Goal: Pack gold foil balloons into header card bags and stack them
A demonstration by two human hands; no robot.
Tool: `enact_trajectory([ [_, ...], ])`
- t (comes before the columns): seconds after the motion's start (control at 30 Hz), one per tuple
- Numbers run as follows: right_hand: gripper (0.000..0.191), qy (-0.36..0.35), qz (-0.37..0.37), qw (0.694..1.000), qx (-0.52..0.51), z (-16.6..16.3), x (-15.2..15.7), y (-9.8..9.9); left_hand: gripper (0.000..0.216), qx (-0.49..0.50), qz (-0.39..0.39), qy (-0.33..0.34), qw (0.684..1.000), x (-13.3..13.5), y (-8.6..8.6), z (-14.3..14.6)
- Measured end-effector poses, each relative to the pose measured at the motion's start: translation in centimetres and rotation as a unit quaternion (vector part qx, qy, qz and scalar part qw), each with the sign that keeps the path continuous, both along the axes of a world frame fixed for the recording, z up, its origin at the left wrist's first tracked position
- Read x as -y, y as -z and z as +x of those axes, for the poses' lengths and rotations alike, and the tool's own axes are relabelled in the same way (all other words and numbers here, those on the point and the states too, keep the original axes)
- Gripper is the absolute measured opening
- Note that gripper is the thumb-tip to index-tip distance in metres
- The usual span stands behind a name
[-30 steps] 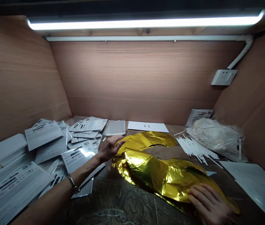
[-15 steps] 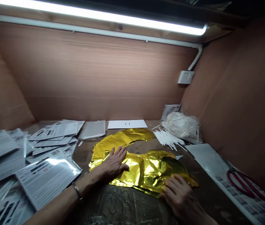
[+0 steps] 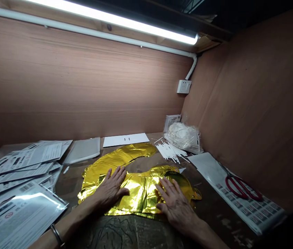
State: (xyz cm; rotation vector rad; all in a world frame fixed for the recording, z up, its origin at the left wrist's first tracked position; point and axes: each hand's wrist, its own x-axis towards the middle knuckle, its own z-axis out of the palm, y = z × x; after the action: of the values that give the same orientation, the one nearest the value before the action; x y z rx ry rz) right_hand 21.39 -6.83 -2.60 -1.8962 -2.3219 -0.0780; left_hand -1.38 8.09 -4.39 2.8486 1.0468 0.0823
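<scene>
Left hand (image 3: 112, 188) and right hand (image 3: 176, 204) splayed flat on gold foil (image 3: 137, 193), short of desk's (image 3: 213, 207) back edge, gripping nothing; even outward pressure should flatten creases best.

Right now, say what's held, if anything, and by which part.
Nothing looks gripped: the left hand and right hand lie open on the gold foil.

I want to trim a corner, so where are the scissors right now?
In the head view, the scissors lie at the right, on the white printed sheet, right of the gold foil.
</scene>
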Motion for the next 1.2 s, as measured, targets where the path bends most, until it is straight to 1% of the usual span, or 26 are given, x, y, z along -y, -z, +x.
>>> enact_trajectory([
  [0.1, 0.049, 0.020, -0.035, 0.999, 0.016, 2.3, 1.5, 0.5, 0.070, 0.009, -0.012, 0.004, 1.000, 0.0, -0.1, 0.0],
  [0.2, 0.049, 0.028, -0.052, 0.998, 0.023, 3.3, 2.3, 1.2, 0.061, 0.034, -0.051, -0.008, 0.998, -0.1, -0.7, -0.1],
  [0.27, 0.049, 0.029, -0.048, 0.998, 0.031, 3.4, 2.4, 1.5, 0.051, 0.073, -0.066, -0.041, 0.994, -0.5, -1.4, -0.4],
  [0.33, 0.049, 0.029, -0.038, 0.998, 0.037, 3.3, 2.3, 1.9, 0.040, 0.111, -0.083, -0.091, 0.986, -1.1, -2.3, -0.7],
  [0.47, 0.050, 0.027, -0.025, 0.998, 0.051, 3.3, 2.0, 2.3, 0.012, 0.128, -0.154, -0.179, 0.963, -2.8, -3.9, -1.4],
  [0.5, 0.050, 0.028, -0.020, 0.998, 0.054, 3.4, 2.0, 2.4, 0.011, 0.127, -0.174, -0.192, 0.958, -3.3, -4.2, -1.5],
  [0.6, 0.049, 0.020, 0.004, 0.998, 0.059, 3.6, 2.0, 2.6, 0.017, 0.146, -0.247, -0.215, 0.933, -4.0, -5.3, -1.7],
  [0.67, 0.048, 0.006, 0.023, 0.998, 0.060, 3.7, 2.1, 2.7, 0.016, 0.184, -0.290, -0.222, 0.912, -4.1, -6.2, -2.1],
  [0.73, 0.049, -0.003, 0.035, 0.998, 0.060, 3.8, 2.1, 2.7, 0.015, 0.231, -0.313, -0.224, 0.893, -3.7, -7.1, -2.7],
  [0.77, 0.049, -0.003, 0.040, 0.997, 0.059, 3.8, 2.0, 2.8, 0.017, 0.275, -0.335, -0.223, 0.873, -3.3, -7.5, -3.1],
  [0.8, 0.049, -0.003, 0.044, 0.997, 0.057, 3.7, 2.0, 2.8, 0.020, 0.337, -0.368, -0.217, 0.839, -2.8, -7.6, -3.4],
  [0.83, 0.049, -0.003, 0.049, 0.997, 0.054, 3.7, 2.0, 2.8, 0.024, 0.411, -0.407, -0.209, 0.789, -2.2, -7.6, -3.7],
  [0.9, 0.048, -0.005, 0.056, 0.997, 0.047, 3.6, 1.9, 2.9, 0.031, 0.554, -0.478, -0.195, 0.653, -0.6, -6.8, -3.9],
  [0.93, 0.048, -0.005, 0.057, 0.997, 0.044, 3.6, 1.9, 2.9, 0.033, 0.607, -0.494, -0.198, 0.591, 0.2, -6.1, -3.8],
  [0.97, 0.048, -0.004, 0.055, 0.998, 0.044, 3.6, 1.9, 2.9, 0.033, 0.640, -0.492, -0.213, 0.549, 0.9, -5.3, -3.5],
  [1.0, 0.048, -0.001, 0.052, 0.998, 0.044, 3.6, 1.9, 3.0, 0.031, 0.668, -0.476, -0.237, 0.520, 1.6, -4.5, -3.0],
  [1.03, 0.047, 0.002, 0.048, 0.998, 0.046, 3.5, 2.0, 3.0, 0.030, 0.686, -0.454, -0.264, 0.503, 2.0, -3.8, -2.5],
  [1.07, 0.048, 0.007, 0.044, 0.998, 0.049, 3.5, 2.0, 3.0, 0.028, 0.699, -0.429, -0.288, 0.494, 2.3, -3.2, -2.0],
  [1.13, 0.048, 0.014, 0.043, 0.997, 0.056, 3.2, 2.1, 2.9, 0.028, 0.709, -0.393, -0.318, 0.492, 2.3, -2.7, -1.1],
  [1.2, 0.049, 0.017, 0.050, 0.997, 0.063, 2.7, 2.1, 2.6, 0.027, 0.710, -0.381, -0.331, 0.492, 1.7, -2.9, -0.7],
])
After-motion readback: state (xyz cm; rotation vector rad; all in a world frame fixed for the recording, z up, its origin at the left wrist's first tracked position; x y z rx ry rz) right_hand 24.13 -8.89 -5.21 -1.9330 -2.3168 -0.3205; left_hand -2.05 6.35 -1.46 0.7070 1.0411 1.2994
